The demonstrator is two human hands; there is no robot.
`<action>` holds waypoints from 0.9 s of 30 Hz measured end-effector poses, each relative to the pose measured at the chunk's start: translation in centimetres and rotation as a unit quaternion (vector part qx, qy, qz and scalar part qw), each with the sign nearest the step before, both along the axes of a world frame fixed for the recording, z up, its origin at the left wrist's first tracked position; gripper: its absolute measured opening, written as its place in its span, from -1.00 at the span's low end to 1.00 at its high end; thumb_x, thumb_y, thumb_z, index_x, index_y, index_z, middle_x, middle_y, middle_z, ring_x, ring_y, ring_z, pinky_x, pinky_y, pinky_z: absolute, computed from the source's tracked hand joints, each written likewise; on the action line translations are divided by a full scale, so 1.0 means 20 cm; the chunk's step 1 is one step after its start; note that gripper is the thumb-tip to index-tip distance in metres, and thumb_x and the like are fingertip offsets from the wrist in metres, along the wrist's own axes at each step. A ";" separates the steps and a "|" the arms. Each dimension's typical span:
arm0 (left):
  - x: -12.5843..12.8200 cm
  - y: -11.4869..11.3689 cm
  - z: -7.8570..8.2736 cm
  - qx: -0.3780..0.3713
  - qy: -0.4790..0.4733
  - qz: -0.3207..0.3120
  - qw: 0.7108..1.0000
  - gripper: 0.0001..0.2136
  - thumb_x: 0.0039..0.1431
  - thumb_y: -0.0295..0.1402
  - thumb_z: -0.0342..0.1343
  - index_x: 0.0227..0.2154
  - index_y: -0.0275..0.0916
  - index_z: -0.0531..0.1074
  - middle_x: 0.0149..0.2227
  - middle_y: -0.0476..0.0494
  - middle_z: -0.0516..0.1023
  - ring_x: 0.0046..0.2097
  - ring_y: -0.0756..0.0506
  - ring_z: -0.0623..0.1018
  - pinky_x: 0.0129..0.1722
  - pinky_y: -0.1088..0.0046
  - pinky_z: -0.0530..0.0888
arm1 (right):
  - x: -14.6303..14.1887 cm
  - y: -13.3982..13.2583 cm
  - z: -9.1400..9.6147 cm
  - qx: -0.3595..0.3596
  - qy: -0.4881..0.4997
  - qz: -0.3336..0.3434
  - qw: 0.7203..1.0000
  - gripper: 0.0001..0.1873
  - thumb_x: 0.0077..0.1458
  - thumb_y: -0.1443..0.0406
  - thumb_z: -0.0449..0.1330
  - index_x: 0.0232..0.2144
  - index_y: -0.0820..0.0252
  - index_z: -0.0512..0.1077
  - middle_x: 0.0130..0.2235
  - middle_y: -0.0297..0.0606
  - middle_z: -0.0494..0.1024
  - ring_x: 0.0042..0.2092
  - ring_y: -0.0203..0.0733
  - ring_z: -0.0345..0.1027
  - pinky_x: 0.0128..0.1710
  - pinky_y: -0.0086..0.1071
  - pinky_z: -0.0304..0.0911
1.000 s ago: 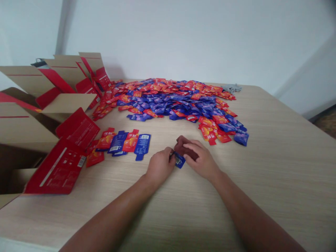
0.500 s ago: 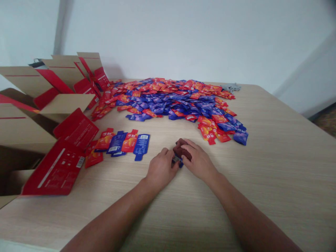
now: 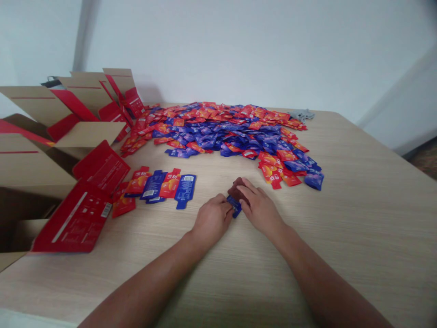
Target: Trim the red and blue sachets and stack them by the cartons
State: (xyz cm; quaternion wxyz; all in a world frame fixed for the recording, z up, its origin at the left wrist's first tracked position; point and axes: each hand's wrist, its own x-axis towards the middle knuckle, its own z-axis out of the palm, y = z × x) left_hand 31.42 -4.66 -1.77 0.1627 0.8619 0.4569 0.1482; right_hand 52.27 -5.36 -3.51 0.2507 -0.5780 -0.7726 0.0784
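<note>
My left hand [image 3: 212,219] pinches the edge of a blue sachet [image 3: 235,205] lying low over the middle of the table. Across from it, my right hand [image 3: 261,206] has its fingers bent over a dark brown folded cloth [image 3: 238,187], which rests against the sachet's upper part. My fingers hide part of both things. To the left of my hands, several red and blue sachets lie in an overlapping row, ending in a blue sachet [image 3: 186,190] with its printed back up.
Along the back, a wide pile of red and blue sachets [image 3: 218,130] covers the table [image 3: 341,218]. Open red and brown cartons [image 3: 80,218] stand at the left, flaps spread. A grey cloth [image 3: 302,115] lies at the back right, near the wall.
The brown cloth has shifted slightly and more of the blue sachet shows between my hands. My right hand has moved a little to the right.
</note>
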 end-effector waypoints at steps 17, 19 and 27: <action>0.00 0.02 0.01 -0.020 0.045 0.014 0.999 -0.76 0.44 -0.32 0.08 -0.21 -0.18 0.67 -0.11 -0.15 0.65 -0.18 -0.10 0.62 -0.20 0.41 0.49 | -0.04 -0.04 0.03 -0.046 -0.014 0.053 0.997 -0.44 0.34 0.33 0.14 0.35 0.08 0.46 0.51 -0.13 0.24 0.37 0.10 0.37 0.35 0.01 0.37; 0.00 0.02 0.01 -0.023 0.041 0.014 0.999 -0.77 0.43 -0.32 0.09 -0.22 -0.19 0.67 -0.11 -0.15 0.64 -0.18 -0.10 0.62 -0.20 0.42 0.48 | -0.03 -0.03 0.03 -0.043 -0.025 0.038 0.998 -0.45 0.34 0.32 0.13 0.34 0.09 0.47 0.51 -0.14 0.23 0.36 0.11 0.38 0.35 0.01 0.37; 0.00 0.01 0.03 -0.042 0.019 0.021 0.999 -0.78 0.45 -0.30 0.10 -0.21 -0.17 0.66 -0.14 -0.12 0.62 -0.21 -0.07 0.61 -0.21 0.44 0.46 | 0.00 0.04 0.01 -0.028 -0.030 -0.023 0.999 -0.46 0.35 0.30 0.13 0.33 0.14 0.46 0.48 -0.07 0.29 0.38 0.09 0.35 0.37 -0.02 0.33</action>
